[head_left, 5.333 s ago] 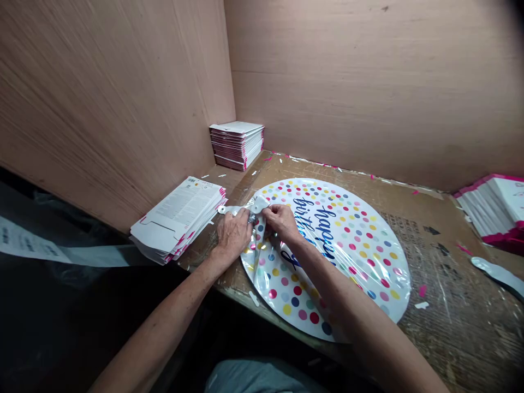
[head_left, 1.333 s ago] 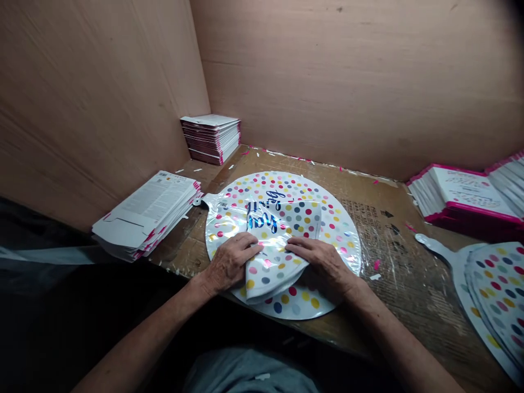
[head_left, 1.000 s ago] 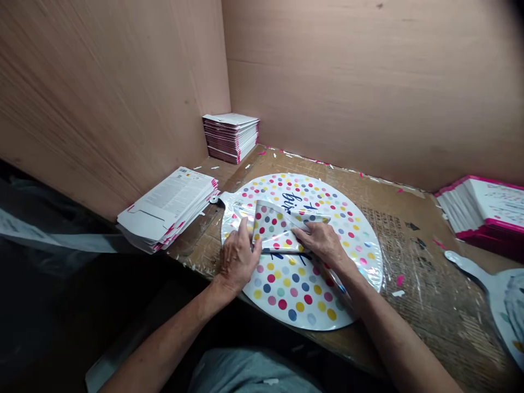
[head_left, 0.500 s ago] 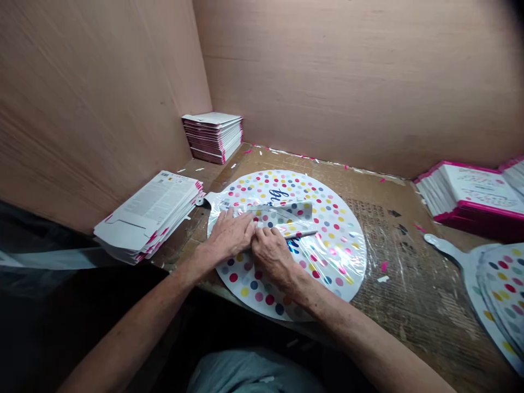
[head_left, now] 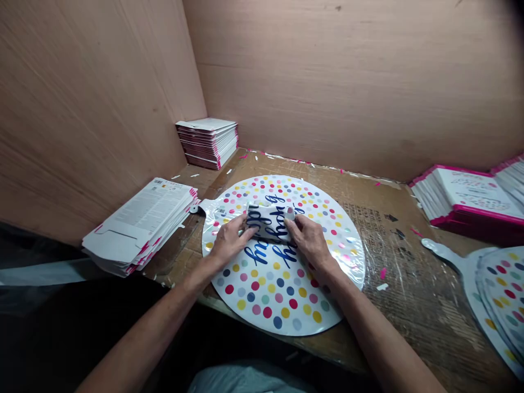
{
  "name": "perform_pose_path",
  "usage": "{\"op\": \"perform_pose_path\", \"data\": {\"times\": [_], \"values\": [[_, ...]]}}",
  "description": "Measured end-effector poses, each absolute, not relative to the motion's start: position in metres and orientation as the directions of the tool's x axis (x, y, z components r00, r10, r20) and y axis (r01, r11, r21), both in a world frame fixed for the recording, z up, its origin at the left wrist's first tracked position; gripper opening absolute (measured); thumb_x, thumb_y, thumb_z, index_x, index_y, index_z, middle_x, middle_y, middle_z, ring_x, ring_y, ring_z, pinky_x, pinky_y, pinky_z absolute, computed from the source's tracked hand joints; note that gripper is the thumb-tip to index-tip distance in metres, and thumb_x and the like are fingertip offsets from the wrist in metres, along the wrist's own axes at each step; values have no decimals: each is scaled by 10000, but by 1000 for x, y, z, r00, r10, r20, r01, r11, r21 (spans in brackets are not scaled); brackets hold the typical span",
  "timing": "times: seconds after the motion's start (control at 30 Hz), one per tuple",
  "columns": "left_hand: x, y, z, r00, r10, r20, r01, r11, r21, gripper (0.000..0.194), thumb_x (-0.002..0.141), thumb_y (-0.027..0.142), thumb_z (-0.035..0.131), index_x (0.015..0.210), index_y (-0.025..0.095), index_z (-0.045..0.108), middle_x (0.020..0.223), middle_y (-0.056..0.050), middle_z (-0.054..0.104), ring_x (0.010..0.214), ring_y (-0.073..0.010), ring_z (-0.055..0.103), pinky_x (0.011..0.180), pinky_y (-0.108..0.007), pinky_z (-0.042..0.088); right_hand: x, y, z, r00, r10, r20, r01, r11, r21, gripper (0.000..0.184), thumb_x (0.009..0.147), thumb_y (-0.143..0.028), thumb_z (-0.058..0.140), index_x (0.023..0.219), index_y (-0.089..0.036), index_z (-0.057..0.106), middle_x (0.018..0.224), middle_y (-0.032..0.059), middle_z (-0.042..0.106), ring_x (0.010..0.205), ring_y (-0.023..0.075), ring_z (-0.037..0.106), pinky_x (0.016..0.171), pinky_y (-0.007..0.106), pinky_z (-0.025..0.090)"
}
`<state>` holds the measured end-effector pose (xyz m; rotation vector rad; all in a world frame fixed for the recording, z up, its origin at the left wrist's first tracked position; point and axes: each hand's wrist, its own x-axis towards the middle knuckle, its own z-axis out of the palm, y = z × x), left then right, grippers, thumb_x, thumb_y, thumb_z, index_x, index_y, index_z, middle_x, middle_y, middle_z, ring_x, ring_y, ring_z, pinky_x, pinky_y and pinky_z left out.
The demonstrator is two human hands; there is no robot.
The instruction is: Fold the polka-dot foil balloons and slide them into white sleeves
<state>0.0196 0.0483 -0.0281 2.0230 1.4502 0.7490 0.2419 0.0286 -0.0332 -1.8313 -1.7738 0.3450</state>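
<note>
over brown cardboard (head_left: 403, 273), the folded foil (head_left: 269, 222) is blue-lettered.

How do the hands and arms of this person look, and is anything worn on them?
The left hand and right hand have no gloves. The left forearm and right forearm are bare, with no sleeve, watch or bracelet in view. Whether any finger wears a ring is too small to tell.
</note>
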Motion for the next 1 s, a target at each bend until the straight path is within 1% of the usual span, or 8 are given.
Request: {"op": "perform_pose_path", "data": {"times": [0.2,0.4,0.53,0.63,0.73,0.83,0.93,1.0], "values": [[37,40,-42,-64,968,243,902,-48,429,413,873,328,594,1228,117,584,970,-124,692,1024,-300,613,971,-450,447,210,66,-26,164,986,-8,983,-164,-82,451,1010,-450,372,923,-142,689,888,155,705,849,267,659,640,308,385],[38,37,-51,-46,958,282,943,-52,330,300,889,293,591,1146,140,612,1024,-128,674,1024,-307,584,922,-443,456,184,90,-7,-20,998,58,1000,19,18,338,973,-344,482,1120,-96,658,1118,224,638,1051,310,596,811,362,410],[22,35,-47,18,954,301,934,-123,335,273,892,343,616,1098,164,634,1008,-99,689,1002,-279,584,913,-392,467,180,100,0,-272,959,-77,962,272,-14,340,935,-440,561,1073,-148,667,1194,172,603,1060,262,582,788,301,403],[-16,34,-33,36,933,358,958,-134,255,316,928,388,550,1118,152,640,1131,-136,670,1066,-284,573,943,-390,457,193,94,-2,-215,967,-140,976,209,-55,304,960,-421,518,1068,-163,636,1124,134,641,984,233,610,697,284,378],[-62,34,-12,-133,909,396,991,123,51,467,951,330,455,1291,22,539,1373,-274,513,1296,-392,436,1018,-501,390,213,79,-6,-126,976,-180,989,108,-103,294,955,-430,513,1084,-181,601,1040,107,681,952,238,621,661,286,351],[-93,41,5,-251,949,192,957,273,-96,461,943,234,354,1205,-78,569,1229,-350,569,1206,-436,520,911,-503,447,225,66,-8,-81,971,-225,983,41,-178,275,929,-397,540,1115,-200,587,1089,98,686,1005,238,611,674,277,349],[-103,54,18,-228,973,-20,964,223,-147,432,932,243,352,1039,-26,673,1008,-317,660,989,-425,637,764,-478,490,230,58,-8,-81,969,-234,978,31,-207,236,925,-370,522,1068,-197,595,1080,101,690,968,224,614,675,276,346],[-98,64,23,-127,992,-4,983,125,-134,404,914,281,409,925,11,709,883,-299,677,909,-442,650,720,-503,485,233,55,-9,-100,973,-206,974,54,-219,209,929,-372,508,1003,-198,596,1025,94,694,911,211,612,663,275,340]]}}
